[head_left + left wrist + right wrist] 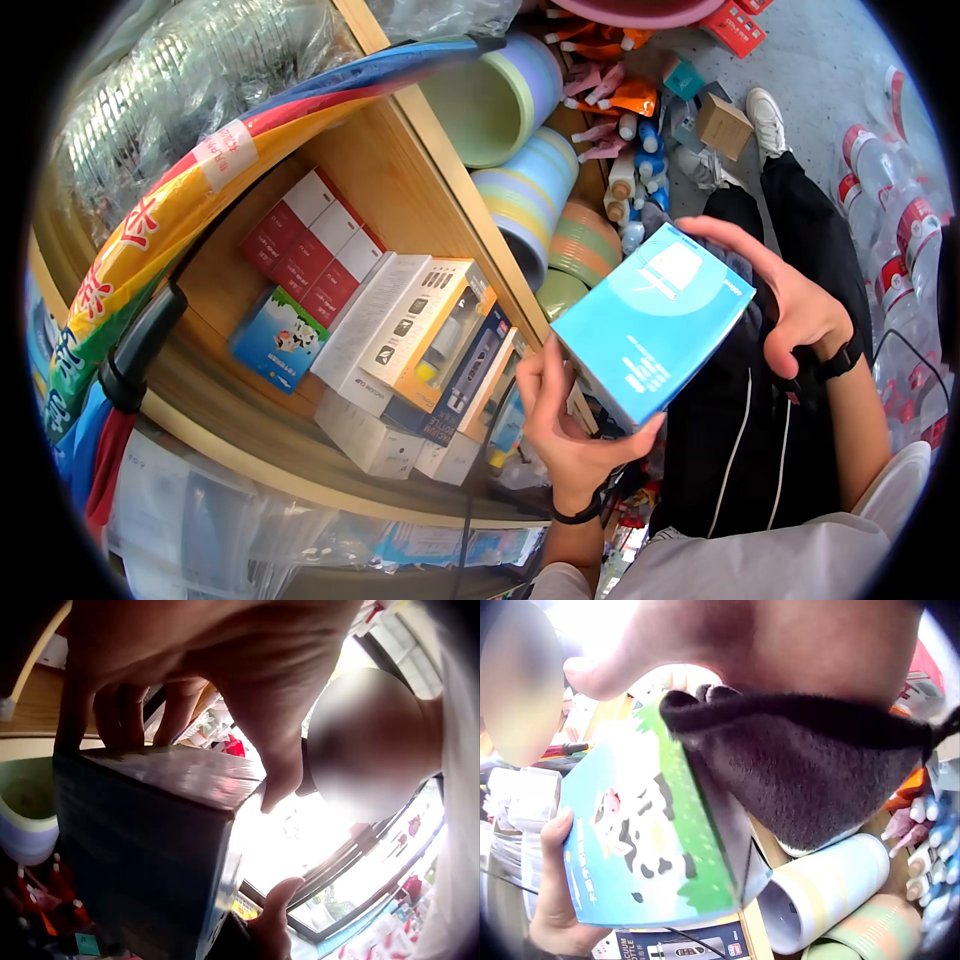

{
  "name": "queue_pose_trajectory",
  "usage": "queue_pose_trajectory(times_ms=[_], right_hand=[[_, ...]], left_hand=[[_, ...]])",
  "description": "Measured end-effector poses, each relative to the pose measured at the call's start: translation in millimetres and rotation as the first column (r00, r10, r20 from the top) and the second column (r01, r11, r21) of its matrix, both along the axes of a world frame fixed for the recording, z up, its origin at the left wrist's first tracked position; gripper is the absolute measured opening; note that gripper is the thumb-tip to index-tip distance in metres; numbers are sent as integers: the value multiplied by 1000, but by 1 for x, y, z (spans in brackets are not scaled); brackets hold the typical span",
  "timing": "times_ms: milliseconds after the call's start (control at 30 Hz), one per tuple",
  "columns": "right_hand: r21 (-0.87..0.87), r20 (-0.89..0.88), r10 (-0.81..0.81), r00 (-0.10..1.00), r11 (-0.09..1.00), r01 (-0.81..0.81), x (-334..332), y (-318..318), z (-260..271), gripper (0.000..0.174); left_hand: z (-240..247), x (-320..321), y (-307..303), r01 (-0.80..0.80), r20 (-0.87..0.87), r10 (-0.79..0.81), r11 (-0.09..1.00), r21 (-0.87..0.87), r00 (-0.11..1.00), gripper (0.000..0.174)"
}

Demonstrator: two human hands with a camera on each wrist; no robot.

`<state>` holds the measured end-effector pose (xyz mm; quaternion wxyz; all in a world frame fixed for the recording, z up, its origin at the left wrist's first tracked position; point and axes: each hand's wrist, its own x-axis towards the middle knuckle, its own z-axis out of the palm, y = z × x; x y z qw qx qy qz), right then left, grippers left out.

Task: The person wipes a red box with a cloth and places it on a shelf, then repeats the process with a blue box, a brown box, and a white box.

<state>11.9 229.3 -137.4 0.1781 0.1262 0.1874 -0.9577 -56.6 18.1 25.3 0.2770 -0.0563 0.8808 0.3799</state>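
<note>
A: At far left?

B: One umbrella (225, 150), multicoloured, lettered, aslant in front of a wooden shelf (400, 170).

A: On the shelf, left to right?

B: One small box with cow print (279, 340), blue and green. Just beyond, several red-and-white boxes (315, 250), grouped. Farther right, one yellow-framed window box (415, 330), then one dark blue box (463, 375), side by side.

A: Next, at the far side?

B: Striped containers (530, 180), pastel, on their sides.

A: Nearer?

B: One left hand (572, 450), with dark wristband. Fingers curled against the left side of a blue box (655, 330), thumb at its near corner: a grip on the box.

A: Location and markings of the blue box?

B: In the left hand, between both hands, just right of the shelf. Upper face with pale circle, white pictured shape and white lettering; in the right wrist view, another face with cow and grass.

A: Beyond it?

B: One small brown carton (724, 127), near a white shoe (766, 122).

A: To the right?

B: One right hand (800, 298). Forefinger extended at the far corner of the blue box, thumb spread apart from it; remaining fingers largely hidden. Dark plush cloth (802, 772) beside it in the right wrist view.

A: Far right?

B: Clear bottles with red labels (895, 275).
</note>
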Motion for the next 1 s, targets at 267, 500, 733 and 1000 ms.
queue_pose_trajectory(times_ms=[267, 500, 733, 1000], right_hand=[[211, 83, 56, 995, 975, -72, -43, 10, 6, 87], [-111, 366, 177, 914, 983, -146, -59, -14, 41, 67], [-441, 451, 8, 893, 871, 215, -121, -63, 78, 70], [-442, 328, -15, 944, 881, 167, -236, -115, 108, 62]], left_hand=[[5, -7, 10, 106, -280, -207, 935, -337, 937, 113], [0, -28, 8, 96, -432, -275, 915, -392, 859, 112], [20, -76, 19, 10, -538, -311, 872, -490, 783, 112], [49, -142, 6, -55, -632, -291, 881, -469, 719, 99]])
